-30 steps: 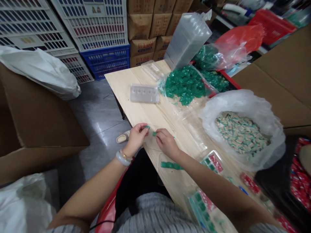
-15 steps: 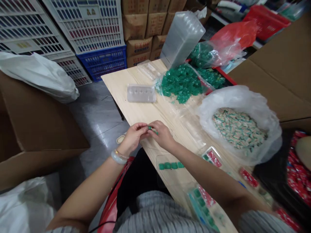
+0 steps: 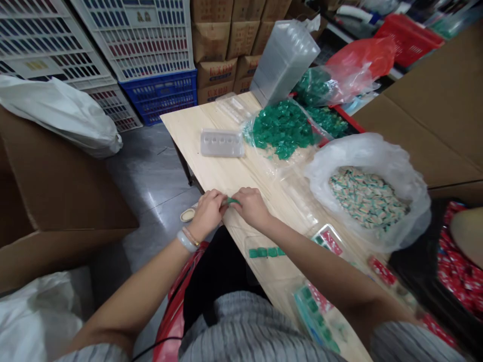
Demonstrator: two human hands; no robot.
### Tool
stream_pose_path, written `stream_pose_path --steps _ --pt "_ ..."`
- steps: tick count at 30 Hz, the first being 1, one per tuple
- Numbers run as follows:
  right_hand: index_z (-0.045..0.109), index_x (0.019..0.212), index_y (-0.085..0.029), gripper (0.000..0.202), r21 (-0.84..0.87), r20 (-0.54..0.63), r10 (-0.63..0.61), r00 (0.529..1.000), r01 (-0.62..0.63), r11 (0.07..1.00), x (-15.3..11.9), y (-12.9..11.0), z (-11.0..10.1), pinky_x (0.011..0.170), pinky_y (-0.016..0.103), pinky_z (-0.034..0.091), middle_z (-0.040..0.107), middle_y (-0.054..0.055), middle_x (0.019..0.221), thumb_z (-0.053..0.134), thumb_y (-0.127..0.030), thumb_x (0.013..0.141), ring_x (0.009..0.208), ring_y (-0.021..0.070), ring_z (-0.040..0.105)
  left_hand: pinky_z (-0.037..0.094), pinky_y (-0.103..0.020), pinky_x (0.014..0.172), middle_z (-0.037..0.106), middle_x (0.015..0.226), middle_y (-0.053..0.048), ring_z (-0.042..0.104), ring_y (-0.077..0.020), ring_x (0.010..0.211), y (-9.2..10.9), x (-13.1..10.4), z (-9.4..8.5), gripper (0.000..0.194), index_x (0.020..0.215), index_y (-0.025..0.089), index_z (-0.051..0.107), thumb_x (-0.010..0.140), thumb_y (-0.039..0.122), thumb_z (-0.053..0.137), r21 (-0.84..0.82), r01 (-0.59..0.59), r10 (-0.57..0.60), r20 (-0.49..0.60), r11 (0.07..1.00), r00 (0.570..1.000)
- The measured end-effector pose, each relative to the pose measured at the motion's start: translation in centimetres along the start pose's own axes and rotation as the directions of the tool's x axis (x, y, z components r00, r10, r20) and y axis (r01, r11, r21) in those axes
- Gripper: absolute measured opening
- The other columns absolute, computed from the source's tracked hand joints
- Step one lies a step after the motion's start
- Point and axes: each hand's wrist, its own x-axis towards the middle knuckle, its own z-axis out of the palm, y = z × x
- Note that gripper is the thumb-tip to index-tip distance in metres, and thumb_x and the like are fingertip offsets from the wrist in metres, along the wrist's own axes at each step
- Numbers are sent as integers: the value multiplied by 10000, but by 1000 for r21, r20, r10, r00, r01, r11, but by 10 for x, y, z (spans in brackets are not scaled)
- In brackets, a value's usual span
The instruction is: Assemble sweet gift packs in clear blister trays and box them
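A: And here we are at the near edge of the wooden table (image 3: 226,173)! Where's the small green piece (image 3: 232,200)?

B: Right between the hands, up off the wood! The left hand (image 3: 209,208) has it pinched at the left end, the right hand (image 3: 252,205) grips the right end, fingertips closed on both sides!

A: Is it wrapped?

B: Too small and blurred to tell from here. Just to the near right, though, a row of green blocks (image 3: 266,252) sits in a clear tray, partly behind the right forearm!

A: And farther off?

B: A clear moulded tray (image 3: 221,143) lies on the far left of the tabletop, and to its right there's a big heap of green pieces (image 3: 283,128)! Over on the right, a white plastic bag (image 3: 411,201) gapes open around a mass of pale-and-green pieces (image 3: 368,198)!
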Motion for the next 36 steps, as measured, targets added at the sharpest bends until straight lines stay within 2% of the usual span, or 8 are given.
stream_pose_path --steps 8,15,20,24,26,31,33,36 --pt "639 879 -158 175 -116 -1 74 997 -73 991 2 -11 7 743 373 332 599 99 873 589 -282 766 881 249 517 406 -371 862 530 953 -97 491 -231 934 -2 3 -5 278 990 157 598 715 146 558 -61 -58 64 101 996 993" --pt "616 981 -159 259 186 -116 125 985 -103 977 -24 20 -4 756 317 389 607 69 897 619 -288 756 856 179 537 418 -336 864 487 1043 -72 503 -204 951 0 8 -17 359 1081 201 562 724 166 550 -62 -167 172 82 984 982" --pt "643 954 -164 193 210 -103 86 991 -63 976 -32 25 -9 819 331 405 617 72 948 593 -196 770 909 182 541 429 -319 819 549 855 -66 526 -199 865 5 27 -11 201 873 164 643 756 127 484 20 -292 277 261 956 925" --pt "570 1106 -116 326 213 -234 224 946 -175 961 -84 18 -28 869 341 409 586 124 1053 549 -239 804 970 202 528 428 -346 840 546 1013 -119 522 -229 932 2 25 -12 310 1067 135 583 769 168 507 86 -329 299 250 940 921" --pt "562 1119 -107 337 180 -179 285 942 -253 950 -127 2 -29 864 347 419 587 140 1045 512 -267 827 964 212 535 387 -407 904 470 1201 -153 462 -279 1068 -1 15 -19 490 1227 161 471 753 241 565 151 -382 350 205 912 914" --pt "417 1290 -205 808 -95 6 429 903 -427 899 -186 -61 18 915 535 330 386 190 1333 730 -449 586 1161 390 386 230 -490 1023 284 1417 -78 214 -331 1290 -10 3 -25 707 1297 297 382 657 252 678 202 -674 580 374 711 724" --pt "366 1322 -224 852 -147 1 440 898 -435 888 -180 -72 39 928 555 299 303 187 1390 737 -434 584 1199 408 335 270 -479 1006 341 1383 -88 289 -317 1256 -13 7 -22 622 1279 288 409 699 207 620 231 -689 578 400 687 711" --pt "326 1337 -253 643 -172 -41 409 911 -410 896 -173 -70 55 921 489 331 329 160 1383 606 -296 759 1182 334 387 340 -462 971 415 1320 -106 386 -298 1188 -19 15 -19 501 1248 269 448 758 190 521 231 -706 605 380 670 699"
